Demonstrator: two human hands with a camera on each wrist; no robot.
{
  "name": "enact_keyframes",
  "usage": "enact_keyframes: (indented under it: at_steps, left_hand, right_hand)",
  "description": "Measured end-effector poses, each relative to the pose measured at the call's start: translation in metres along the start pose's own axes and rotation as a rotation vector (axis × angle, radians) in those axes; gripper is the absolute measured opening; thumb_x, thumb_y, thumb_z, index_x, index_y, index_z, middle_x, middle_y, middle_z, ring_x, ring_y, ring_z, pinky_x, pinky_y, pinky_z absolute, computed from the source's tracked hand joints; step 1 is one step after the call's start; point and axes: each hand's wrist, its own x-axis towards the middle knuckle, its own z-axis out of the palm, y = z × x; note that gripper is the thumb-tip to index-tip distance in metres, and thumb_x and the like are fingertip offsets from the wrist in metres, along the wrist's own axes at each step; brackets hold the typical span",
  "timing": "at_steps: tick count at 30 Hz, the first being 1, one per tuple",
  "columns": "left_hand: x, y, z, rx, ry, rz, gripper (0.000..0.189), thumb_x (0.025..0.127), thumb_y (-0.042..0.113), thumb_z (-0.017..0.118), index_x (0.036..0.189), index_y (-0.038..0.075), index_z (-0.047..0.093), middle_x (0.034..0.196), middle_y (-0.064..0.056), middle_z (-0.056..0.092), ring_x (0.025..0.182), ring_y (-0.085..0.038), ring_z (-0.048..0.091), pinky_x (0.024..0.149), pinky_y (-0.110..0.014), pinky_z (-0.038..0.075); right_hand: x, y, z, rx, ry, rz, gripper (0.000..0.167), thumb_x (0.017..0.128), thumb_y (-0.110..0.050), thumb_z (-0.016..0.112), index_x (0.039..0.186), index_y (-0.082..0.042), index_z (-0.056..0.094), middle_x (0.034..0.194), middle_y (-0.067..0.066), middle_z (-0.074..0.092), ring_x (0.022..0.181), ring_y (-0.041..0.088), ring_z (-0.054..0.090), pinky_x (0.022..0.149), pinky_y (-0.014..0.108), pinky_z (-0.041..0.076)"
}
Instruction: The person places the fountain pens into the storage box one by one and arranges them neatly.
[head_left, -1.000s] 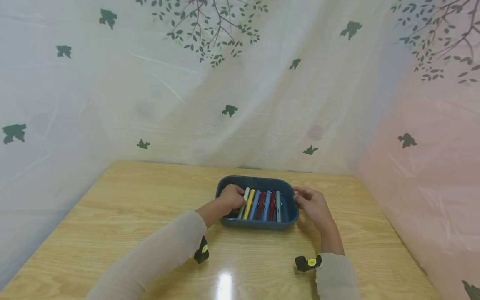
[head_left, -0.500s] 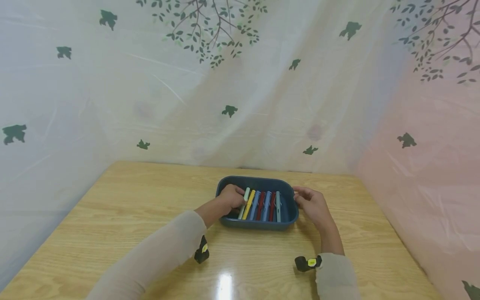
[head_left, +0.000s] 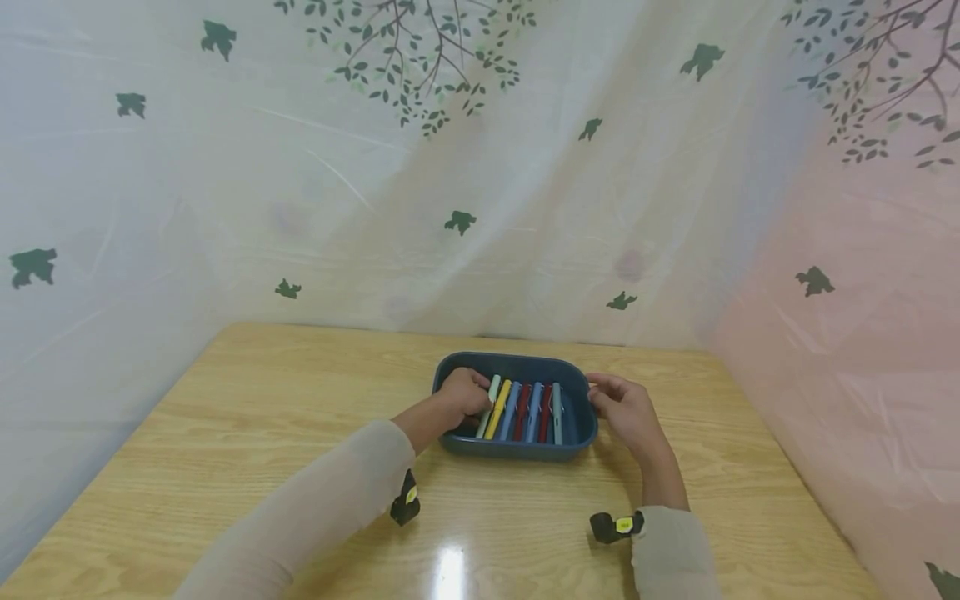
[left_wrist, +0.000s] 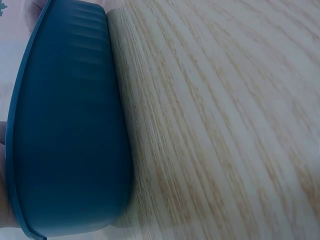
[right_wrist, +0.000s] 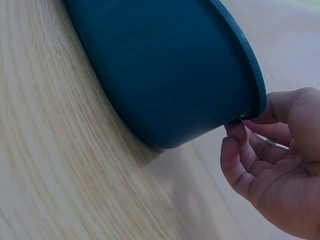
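A dark blue tray (head_left: 517, 451) sits on the wooden table, holding a row of pens side by side. My left hand (head_left: 463, 394) reaches into its left end, fingers curled at the pale green pen (head_left: 494, 387), partly covering it; the fingertips are hidden. Right beside that pen lies a yellow pen (head_left: 498, 410), then blue pens (head_left: 510, 410), dark red pens (head_left: 522, 411) and a grey-green pen (head_left: 557, 414). At the tray's right end, my right hand (right_wrist: 285, 170) pinches the rim between thumb and fingers. The left wrist view mostly shows the tray's outer wall (left_wrist: 70, 130).
The light wooden table (head_left: 300, 392) extends around the tray. Behind it and along the sides hangs a pale curtain (head_left: 360, 250) printed with leaves and birds. Black wrist cameras (head_left: 618, 526) are strapped to both wrists.
Almost nothing differs. The yellow pen's lower end has tilted slightly to the left, towards the pale green pen; both hands and the tray stay in place.
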Motion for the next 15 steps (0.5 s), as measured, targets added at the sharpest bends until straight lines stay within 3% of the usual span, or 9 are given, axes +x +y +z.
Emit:
enact_keyframes:
  at_steps: [7,15]
  left_hand:
    - [-0.0027,0.001,-0.0006,0.045,0.002,0.016,0.038,0.086,-0.01,0.068,0.123,-0.003,0.063,0.106,-0.014,0.062,0.079,-0.022,0.062,0.056,-0.031,0.06]
    - [-0.0045,0.0046,-0.0022,0.084,-0.014,-0.02,0.039,0.088,-0.009,0.06,0.127,-0.004,0.062,0.112,-0.016,0.062,0.084,-0.025,0.065,0.059,-0.032,0.061]
  right_hand:
    - [0.0001,-0.0005,0.0001,0.004,0.0,0.012,0.035,0.107,-0.007,0.049,0.14,-0.004,0.06,0.119,0.019,0.063,0.11,0.026,0.061,0.091,0.031,0.059]
    - [0.0007,-0.0001,-0.0009,0.004,-0.003,0.017,0.035,0.107,-0.009,0.049,0.14,-0.005,0.06,0.12,0.019,0.063,0.11,0.026,0.061,0.091,0.03,0.059]
